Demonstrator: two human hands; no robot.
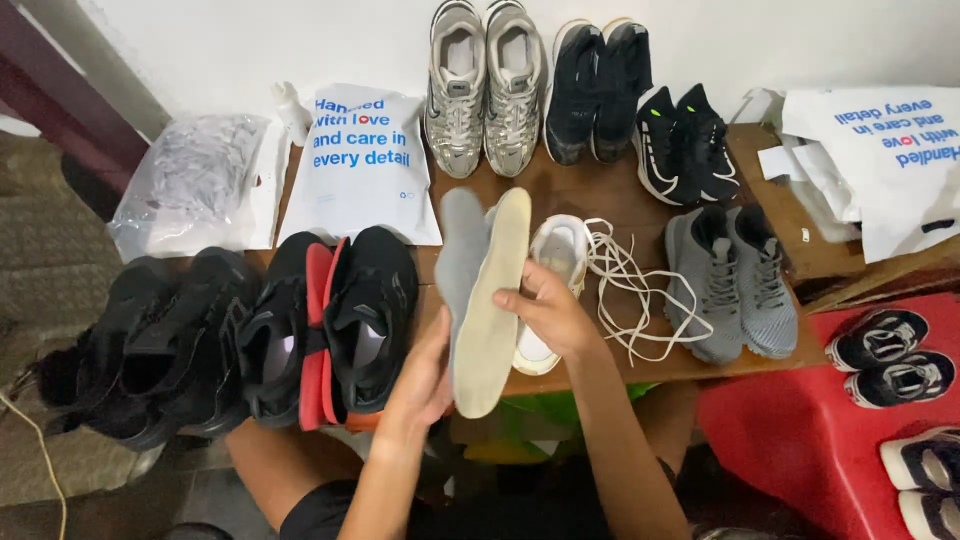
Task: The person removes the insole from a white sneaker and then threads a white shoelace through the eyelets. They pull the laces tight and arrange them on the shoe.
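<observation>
Head view — both hands (490, 340) hold two insoles (485, 290).

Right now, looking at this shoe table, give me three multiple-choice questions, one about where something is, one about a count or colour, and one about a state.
1. Where does the pair of silver sneakers stand?
A. at the back of the table by the wall
B. on the red stool
C. under the table

2. How many insoles do the hands hold?
A. one
B. two
C. four

3. What state is the white shoe in?
A. tightly laced
B. unlaced, its white lace loose beside it
C. sealed in a bag

Answers:
1 A, the silver pair sits at the far edge against the white wall.
2 B, a grey insole and a beige one lie together between the left hand and the right hand.
3 B, the lace lies in loose loops on the wood, next to the shoe.
</observation>
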